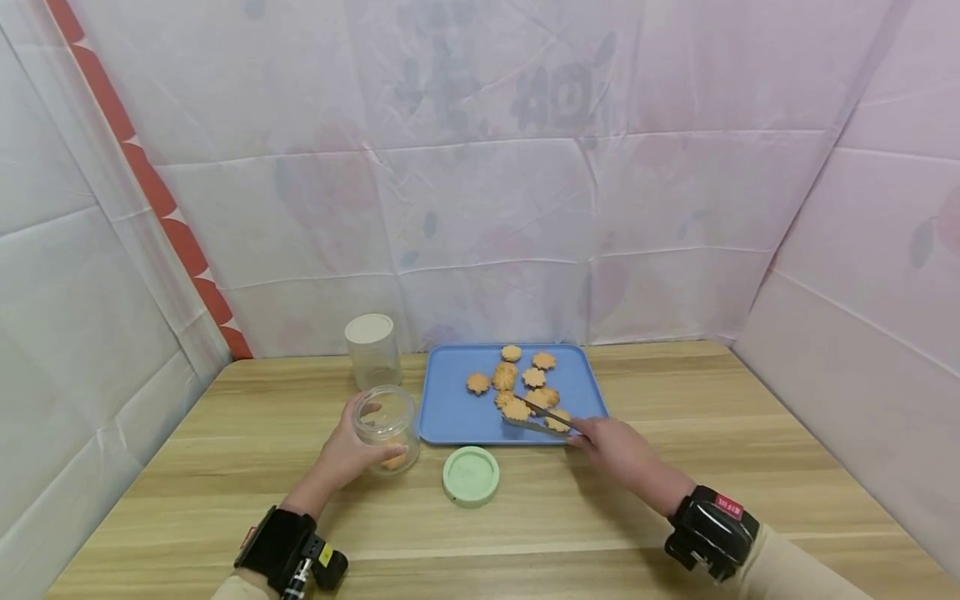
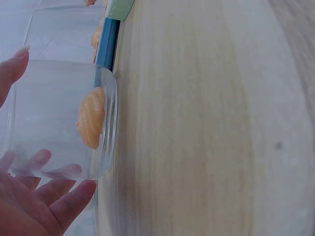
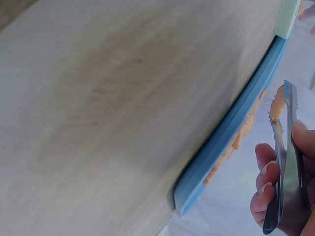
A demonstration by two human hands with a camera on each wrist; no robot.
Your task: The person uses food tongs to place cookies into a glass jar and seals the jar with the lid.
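About nine cookies (image 1: 533,377) on one blue tray (image 1: 450,412), one cookie in jar (image 1: 386,427), two jars, one green lid (image 1: 471,475), one pair of tongs (image 1: 542,419)

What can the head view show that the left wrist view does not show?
Only the head view shows the right hand holding metal tongs over the cookies on the blue tray, the whole green lid and a second, closed jar behind.

Only the left wrist view shows, close up, the ridged orange cookie lying on the jar's bottom.

Both show the left hand holding the clear open jar, the wooden table, and an edge of the tray and the lid.
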